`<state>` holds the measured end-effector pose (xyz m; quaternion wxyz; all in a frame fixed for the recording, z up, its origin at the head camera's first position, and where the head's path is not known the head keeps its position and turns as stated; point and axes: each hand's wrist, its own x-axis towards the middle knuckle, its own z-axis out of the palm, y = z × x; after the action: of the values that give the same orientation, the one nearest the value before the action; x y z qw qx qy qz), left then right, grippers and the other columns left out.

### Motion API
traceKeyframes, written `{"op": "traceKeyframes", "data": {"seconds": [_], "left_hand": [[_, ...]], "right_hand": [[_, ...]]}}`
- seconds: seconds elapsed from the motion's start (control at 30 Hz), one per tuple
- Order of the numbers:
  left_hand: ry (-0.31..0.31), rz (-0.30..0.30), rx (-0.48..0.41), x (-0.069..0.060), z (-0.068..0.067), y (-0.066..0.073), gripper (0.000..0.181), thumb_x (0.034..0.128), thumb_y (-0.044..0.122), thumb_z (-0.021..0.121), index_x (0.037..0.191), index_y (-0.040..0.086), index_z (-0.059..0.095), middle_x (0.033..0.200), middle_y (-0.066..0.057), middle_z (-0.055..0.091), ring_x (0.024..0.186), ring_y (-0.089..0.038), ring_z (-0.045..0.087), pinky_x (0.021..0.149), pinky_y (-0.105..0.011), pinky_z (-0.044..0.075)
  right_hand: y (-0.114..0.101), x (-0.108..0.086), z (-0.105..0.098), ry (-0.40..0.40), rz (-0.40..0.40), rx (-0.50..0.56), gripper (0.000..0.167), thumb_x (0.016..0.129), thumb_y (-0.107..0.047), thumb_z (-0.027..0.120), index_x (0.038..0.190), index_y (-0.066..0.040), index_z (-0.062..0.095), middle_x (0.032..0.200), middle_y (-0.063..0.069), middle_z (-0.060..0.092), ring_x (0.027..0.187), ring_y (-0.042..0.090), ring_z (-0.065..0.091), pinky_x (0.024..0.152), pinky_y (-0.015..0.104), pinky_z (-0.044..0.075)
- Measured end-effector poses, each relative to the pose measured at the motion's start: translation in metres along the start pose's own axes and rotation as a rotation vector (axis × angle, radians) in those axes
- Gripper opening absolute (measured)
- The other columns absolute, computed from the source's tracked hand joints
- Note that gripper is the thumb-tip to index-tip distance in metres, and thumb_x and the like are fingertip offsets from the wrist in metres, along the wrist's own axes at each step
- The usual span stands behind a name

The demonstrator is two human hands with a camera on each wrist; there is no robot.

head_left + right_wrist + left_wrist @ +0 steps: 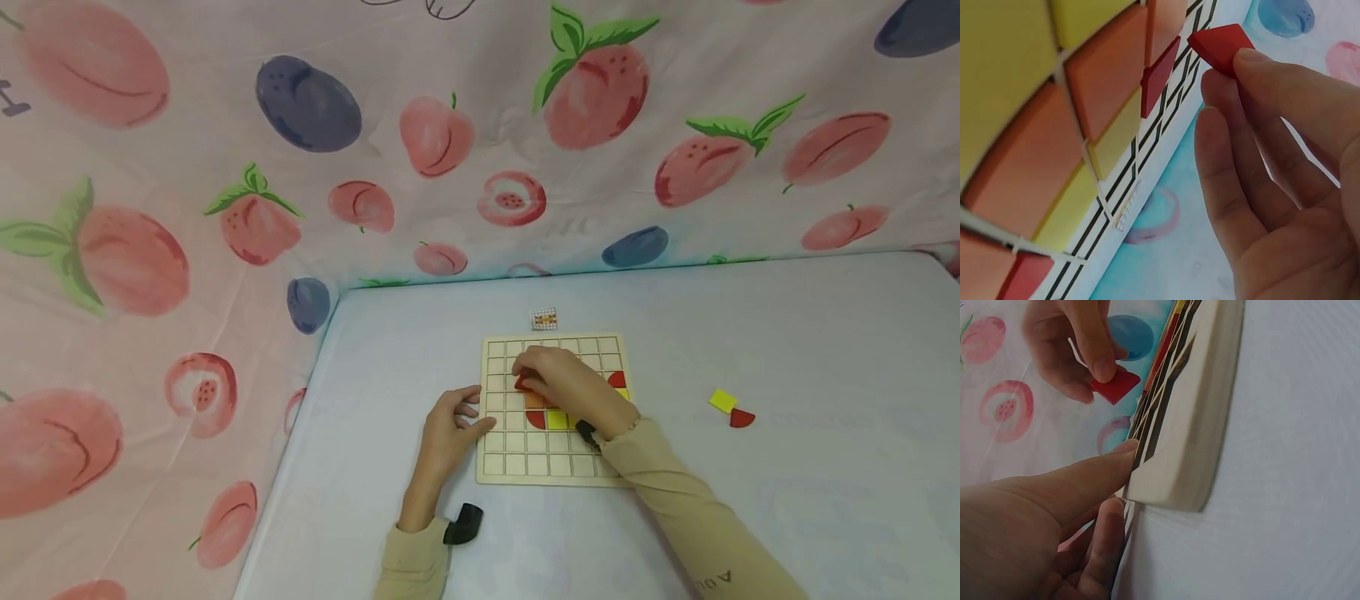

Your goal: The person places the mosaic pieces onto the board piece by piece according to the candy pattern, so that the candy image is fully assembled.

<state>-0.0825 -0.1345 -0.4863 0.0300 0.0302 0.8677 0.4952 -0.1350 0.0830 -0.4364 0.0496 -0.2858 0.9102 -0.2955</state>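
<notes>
A square wooden grid board (517,467) lies on the white table, holding red, orange and yellow tiles about its middle. My right hand (562,379) is above it, pinching a red quarter-circle tile (1219,47) between thumb and fingers. The right wrist view shows that tile lifted off the grid, near orange tiles (1107,72) and yellow tiles (1116,134). At the board's left side rests my left hand (446,437), thumb touching the edge and the other fingers loosely bent beside it. My right hand and forearm hide part of the pattern in the head view.
A small printed pattern card (543,319) lies just beyond the board. To the right, a loose yellow square tile (723,401) touches a red quarter-circle tile (742,418). A fruit-print cloth (442,83) hangs behind and left of the table.
</notes>
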Motion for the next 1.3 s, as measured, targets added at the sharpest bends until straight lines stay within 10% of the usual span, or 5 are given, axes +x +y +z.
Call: {"op": "traceKeyframes", "data": {"seconds": [1.3], "left_hand": [[0.000, -0.019, -0.007, 0.000, 0.000, 0.003, 0.051, 0.0825, 0.011, 0.081, 0.130, 0.004, 0.062, 0.110, -0.010, 0.062, 0.095, -0.020, 0.061, 0.072, -0.020, 0.050]], "right_hand": [[-0.004, 0.019, 0.012, -0.022, 0.043, -0.018, 0.015, 0.091, -0.008, 0.071, 0.105, -0.006, 0.076, 0.099, 0.006, 0.067, 0.090, 0.019, 0.063, 0.087, 0.036, 0.055]]}}
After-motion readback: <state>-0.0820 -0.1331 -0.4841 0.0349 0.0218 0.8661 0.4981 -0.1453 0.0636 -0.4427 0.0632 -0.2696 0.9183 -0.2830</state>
